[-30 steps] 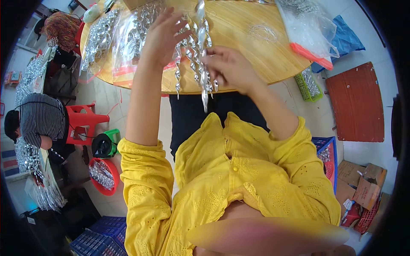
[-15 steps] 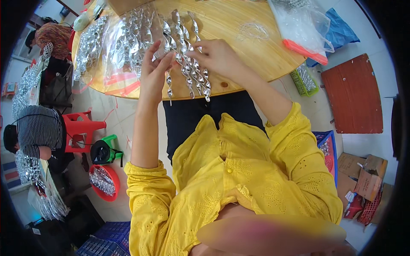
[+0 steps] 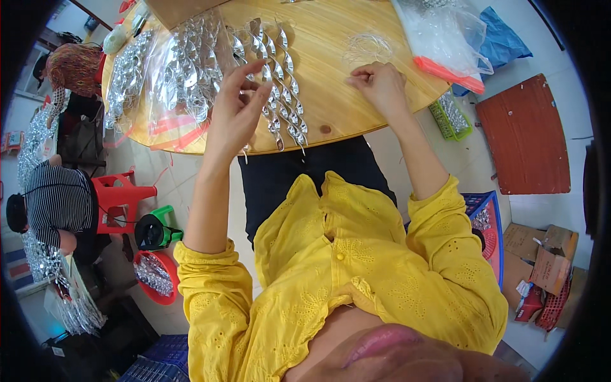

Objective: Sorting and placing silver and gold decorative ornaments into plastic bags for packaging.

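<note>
Several twisted silver foil spirals [image 3: 277, 76] lie side by side on the round wooden table [image 3: 324, 105], running roughly away from me. My left hand [image 3: 238, 111] is over the left side of this row, thumb and forefinger spread and the other fingers curled; I see nothing held in it. To the right, my right hand [image 3: 384, 89] is just on the near side of a loose bundle of thin pale thread [image 3: 369, 48]. Its fingertips are pinched together, and what they hold, if anything, is too small to make out.
Clear plastic bags of silver spirals [image 3: 191, 70] lie at the left, by a cardboard box [image 3: 184, 7]. More clear bags [image 3: 436, 38] hang over the right edge. A green basket [image 3: 450, 118] is below on the right. People sit on the left, one near a red stool [image 3: 118, 197].
My right hand has moved right, from the foil spirals to the thread bundle. My left hand stays near the spirals, its thumb and forefinger now wider apart.
</note>
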Demonstrator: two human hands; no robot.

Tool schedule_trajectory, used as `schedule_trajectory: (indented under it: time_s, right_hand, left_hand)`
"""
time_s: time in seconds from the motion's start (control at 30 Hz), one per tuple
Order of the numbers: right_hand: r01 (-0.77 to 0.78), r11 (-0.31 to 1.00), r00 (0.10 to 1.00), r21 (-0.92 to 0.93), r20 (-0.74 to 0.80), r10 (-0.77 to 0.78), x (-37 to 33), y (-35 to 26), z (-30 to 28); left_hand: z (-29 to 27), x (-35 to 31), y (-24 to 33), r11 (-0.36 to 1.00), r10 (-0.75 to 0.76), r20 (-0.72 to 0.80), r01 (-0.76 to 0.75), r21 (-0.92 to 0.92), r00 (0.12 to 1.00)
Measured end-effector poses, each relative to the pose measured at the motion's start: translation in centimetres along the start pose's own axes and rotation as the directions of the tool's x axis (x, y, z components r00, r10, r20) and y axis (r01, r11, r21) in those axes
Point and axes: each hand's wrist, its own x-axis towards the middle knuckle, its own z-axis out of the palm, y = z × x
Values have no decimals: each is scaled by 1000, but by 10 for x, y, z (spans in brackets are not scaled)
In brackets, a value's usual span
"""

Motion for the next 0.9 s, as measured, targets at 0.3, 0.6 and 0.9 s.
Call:
schedule_trajectory:
  time_s: [0.3, 0.6, 0.9]
  right_hand:
    - [308, 815, 943, 491, -272, -192, 23, 15, -14]
    - [20, 469, 998, 883, -44, 40, 11, 38, -21]
    - [-34, 445, 994, 895, -17, 111, -11, 35, 0]
  left_hand:
    - [-6, 93, 9, 865, 108, 181, -182, 467, 978]
    - [44, 221, -53, 643, 36, 262, -223, 733, 964]
    - [137, 285, -82, 372, -7, 220, -201, 906, 976]
